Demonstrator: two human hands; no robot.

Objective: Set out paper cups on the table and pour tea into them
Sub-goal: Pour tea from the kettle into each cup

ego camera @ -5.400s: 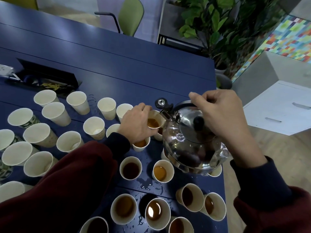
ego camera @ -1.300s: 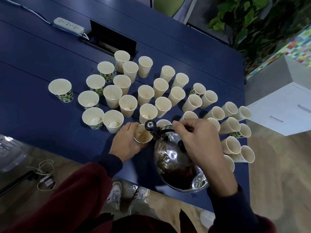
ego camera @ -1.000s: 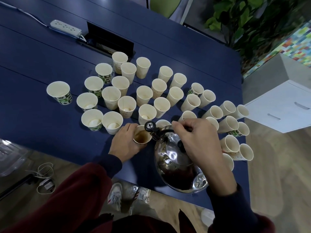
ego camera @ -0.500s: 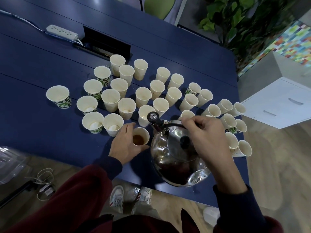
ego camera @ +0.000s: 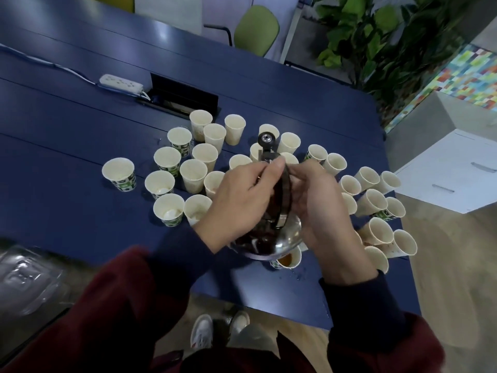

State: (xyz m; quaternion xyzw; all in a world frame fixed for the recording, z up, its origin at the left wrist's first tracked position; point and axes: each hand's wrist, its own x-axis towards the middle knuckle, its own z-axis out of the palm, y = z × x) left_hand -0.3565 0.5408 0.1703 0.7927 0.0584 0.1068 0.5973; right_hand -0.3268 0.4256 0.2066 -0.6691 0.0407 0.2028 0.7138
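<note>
Gripping the kettle handle (ego camera: 283, 195), left hand (ego camera: 242, 200) and right hand (ego camera: 322, 211) hang over a cup-crowded blue table (ego camera: 80, 130) beside plants (ego camera: 376, 36).

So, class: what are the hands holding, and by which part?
The kettle, by its black arched handle: the left hand grips it from one side, the right hand from the other.

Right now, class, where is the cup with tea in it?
In the head view, the filled cup stands right of centre near the front edge of the table, partly under the kettle.
</note>
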